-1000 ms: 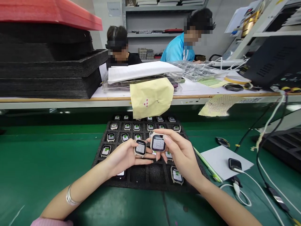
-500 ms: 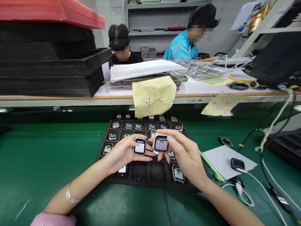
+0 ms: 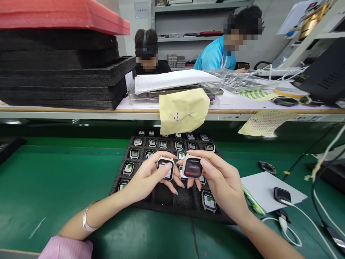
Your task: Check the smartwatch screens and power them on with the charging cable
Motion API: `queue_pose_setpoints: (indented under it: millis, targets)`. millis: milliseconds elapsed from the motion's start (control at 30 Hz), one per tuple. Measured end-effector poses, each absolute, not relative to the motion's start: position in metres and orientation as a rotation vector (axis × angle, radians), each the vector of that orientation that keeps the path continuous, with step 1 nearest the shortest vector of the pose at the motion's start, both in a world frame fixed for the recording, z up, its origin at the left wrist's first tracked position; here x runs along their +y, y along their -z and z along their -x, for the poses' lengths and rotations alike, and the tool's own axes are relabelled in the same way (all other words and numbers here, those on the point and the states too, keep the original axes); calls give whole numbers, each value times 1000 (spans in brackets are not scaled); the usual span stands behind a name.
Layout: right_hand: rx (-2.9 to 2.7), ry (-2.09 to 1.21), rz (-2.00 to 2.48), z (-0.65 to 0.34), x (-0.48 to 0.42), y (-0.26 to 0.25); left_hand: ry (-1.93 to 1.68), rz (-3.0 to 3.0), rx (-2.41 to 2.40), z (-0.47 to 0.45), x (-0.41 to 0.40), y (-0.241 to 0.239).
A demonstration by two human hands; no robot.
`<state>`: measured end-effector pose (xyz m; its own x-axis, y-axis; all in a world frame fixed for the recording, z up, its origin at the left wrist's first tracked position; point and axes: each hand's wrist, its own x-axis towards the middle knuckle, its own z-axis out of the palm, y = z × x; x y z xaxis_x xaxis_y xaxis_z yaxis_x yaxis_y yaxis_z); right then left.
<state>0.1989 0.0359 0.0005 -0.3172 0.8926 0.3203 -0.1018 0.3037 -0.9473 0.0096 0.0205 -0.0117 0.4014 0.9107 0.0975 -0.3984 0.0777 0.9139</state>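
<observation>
My left hand (image 3: 147, 178) grips a beige smartwatch body (image 3: 165, 168), thumb resting on its lit screen. My right hand (image 3: 221, 180) pinches a second smartwatch body (image 3: 192, 167) whose screen shows a dark reddish display. Both watches are held side by side just above a black foam tray (image 3: 172, 196). The tray's pockets hold several more watch bodies with lit green-and-white screens, such as one (image 3: 209, 200) near my right wrist.
A white paper (image 3: 265, 189) with a black device (image 3: 282, 195) on a white cable lies right of the tray. A green pen (image 3: 252, 204) lies beside it. Stacked black foam trays (image 3: 61, 79) sit on the raised shelf. Two people sit behind.
My view shifted left, so everything slid right. The right watch's screen changed from a white grid to a dark reddish display. My left thumb moved onto its watch's screen.
</observation>
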Motion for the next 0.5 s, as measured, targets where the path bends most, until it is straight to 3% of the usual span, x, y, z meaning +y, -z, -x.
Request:
queue_pose_setpoints:
  millis: [500]
  targets:
    - [-1512, -1278, 720, -192, 15, -17, -1111, -967, 555, -7, 5, 3]
